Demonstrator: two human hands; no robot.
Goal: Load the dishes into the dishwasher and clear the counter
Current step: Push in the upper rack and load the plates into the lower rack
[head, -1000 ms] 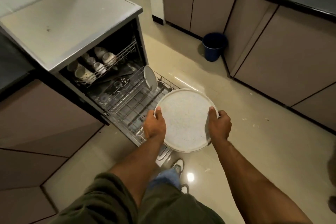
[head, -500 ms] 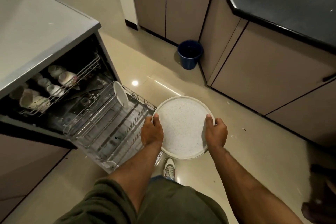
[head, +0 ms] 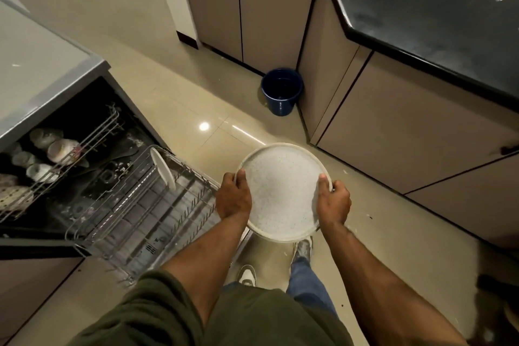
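Plate (head: pixel 283 191): I have it level over the floor, just right of the pulled-out rack (head: pixel 146 205).
Left hand (head: pixel 234 198): curled round the left rim.
Right hand (head: pixel 334 201): gripping the right rim, thumb on top.
Risk: a slip means breakage on tile.
Risk: tilting in, I could knock the white dish (head: pixel 163 168) standing in the rack.

Speckled off-white round plate (head: pixel 283 191); plain white plate (head: pixel 163 167) in the grey wire lower rack (head: pixel 146 213); dark blue bucket (head: pixel 281 95); glossy beige floor tiles (head: pixel 168 98); taupe cabinet doors (head: pixel 407 132) edged in black; black table (head: pixel 438 14) with white flecks; olive-green sleeve (head: pixel 140 314); blue jeans (head: pixel 306 281)
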